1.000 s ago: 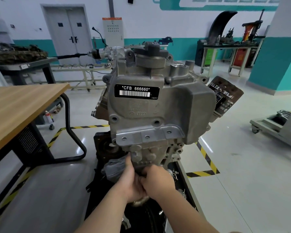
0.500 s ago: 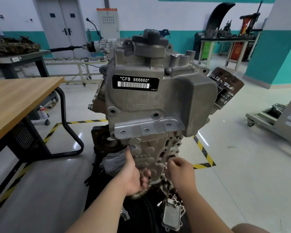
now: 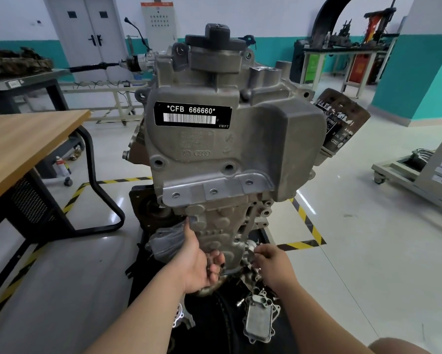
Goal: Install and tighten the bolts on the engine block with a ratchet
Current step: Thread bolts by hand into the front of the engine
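A grey cast engine block (image 3: pixel 214 149) with a black "CFB 666660" label stands upright in front of me. My left hand (image 3: pixel 197 261) presses against its lower left part, thumb up along the casting, fingers curled around several small dark bolts (image 3: pixel 211 264) in the palm. My right hand (image 3: pixel 271 264) is at the block's lower right edge, fingertips pinched on something small against the metal; I cannot make out what it is. No ratchet is in view.
A wooden-topped table (image 3: pixel 23 144) with a black tube frame stands to the left. A silver oil cooler (image 3: pixel 259 318) and other parts lie on the dark stand below. An oil filter (image 3: pixel 340 121) sticks out at the block's right. Yellow-black floor tape (image 3: pixel 309 226) marks the floor.
My hands were together at the block's bottom; the right hand has moved away to the lower right edge. The left hand stays put with the bolts. My view has drawn closer.
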